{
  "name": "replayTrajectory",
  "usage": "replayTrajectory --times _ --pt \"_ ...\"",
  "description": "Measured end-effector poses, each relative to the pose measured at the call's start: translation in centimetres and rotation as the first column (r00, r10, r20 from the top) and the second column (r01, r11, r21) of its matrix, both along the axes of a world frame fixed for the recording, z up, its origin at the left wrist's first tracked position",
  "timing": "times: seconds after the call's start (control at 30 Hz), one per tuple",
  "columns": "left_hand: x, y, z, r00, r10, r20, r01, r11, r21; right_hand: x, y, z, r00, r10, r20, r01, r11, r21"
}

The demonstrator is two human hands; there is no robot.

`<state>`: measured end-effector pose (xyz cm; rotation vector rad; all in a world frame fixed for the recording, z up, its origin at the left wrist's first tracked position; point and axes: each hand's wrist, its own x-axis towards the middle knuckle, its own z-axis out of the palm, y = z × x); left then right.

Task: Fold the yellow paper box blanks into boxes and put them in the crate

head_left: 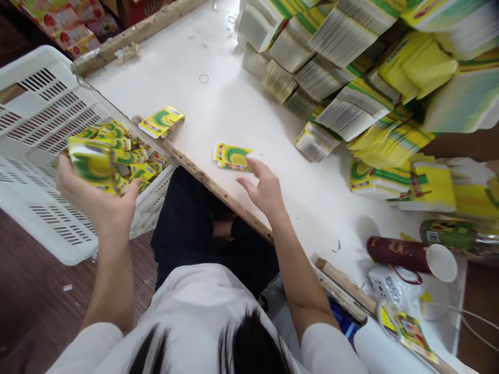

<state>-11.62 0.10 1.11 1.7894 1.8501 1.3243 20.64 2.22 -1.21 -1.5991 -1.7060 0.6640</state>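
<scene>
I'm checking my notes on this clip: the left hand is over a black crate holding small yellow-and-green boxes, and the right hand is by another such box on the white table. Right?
Not quite: the crate is white, not black, as the head view shows. The left hand is over it, and it holds small yellow-and-green boxes; the right hand is by another such box on the white table.

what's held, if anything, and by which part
A blurred yellow box is by the left hand; whether it is gripped, and where, cannot be told. The open right hand holds nothing.
</scene>
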Motion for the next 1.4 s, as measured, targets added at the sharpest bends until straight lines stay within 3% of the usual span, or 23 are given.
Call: replayTrajectory --times 0.03,0.1,0.2,0.3,0.43,0.9,1.2,1.27,1.33,1.37,1.4 --pt "-0.4 0.1 0.0 0.993 0.086 -0.082 -0.081 0.995 0.056 0.2 0.9 -0.5 0.994 -0.031 0.108 0.032 0.999 -0.009" --pt "0.3 0.2 -0.3 0.980 0.129 -0.153 -0.111 0.987 0.116 0.1 2.0 -1.3 0.960 -0.030 0.277 0.040 0.999 -0.029" --pt "3.7 0.1 -0.7 0.990 -0.105 -0.092 0.102 0.994 -0.044 -0.7 2.3 -1.9 0.922 0.007 0.387 0.008 0.999 -0.037" --pt "6.6 -0.1 -0.9 0.967 -0.254 0.002 0.251 0.956 -0.151 -1.2 2.0 -2.1 0.918 -0.004 0.398 0.017 0.999 -0.030" --pt "7.7 -0.1 -0.8 0.937 -0.340 0.077 0.348 0.919 -0.186 -0.9 2.1 -2.1 0.923 0.037 0.382 -0.038 0.999 -0.006" --pt "8.7 -0.2 -0.9 0.891 -0.410 0.197 0.446 0.870 -0.210 -0.2 2.9 -2.1 0.915 0.083 0.396 -0.066 0.996 -0.056" --pt "9.3 -0.7 -1.3 0.862 -0.420 0.283 0.489 0.835 -0.252 -1.0 1.9 -2.7 0.930 -0.127 0.345 0.122 0.992 0.034" --pt "9.8 -1.1 -0.6 0.824 -0.426 0.375 0.535 0.803 -0.264 -1.1 1.7 -2.9 0.935 -0.149 0.322 0.138 0.989 0.056" --pt "10.3 -1.8 1.1 0.728 -0.464 0.504 0.637 0.730 -0.248 -1.0 1.7 -3.0 0.941 -0.165 0.296 0.150 0.986 0.074" --pt "10.5 -2.3 2.3 0.644 -0.503 0.577 0.714 0.665 -0.217 -0.9 1.7 -3.1 0.943 -0.168 0.286 0.152 0.985 0.077" --pt "10.6 -2.7 3.6 0.524 -0.556 0.645 0.809 0.563 -0.171 -0.8 1.7 -3.2 0.945 -0.169 0.279 0.153 0.985 0.079"
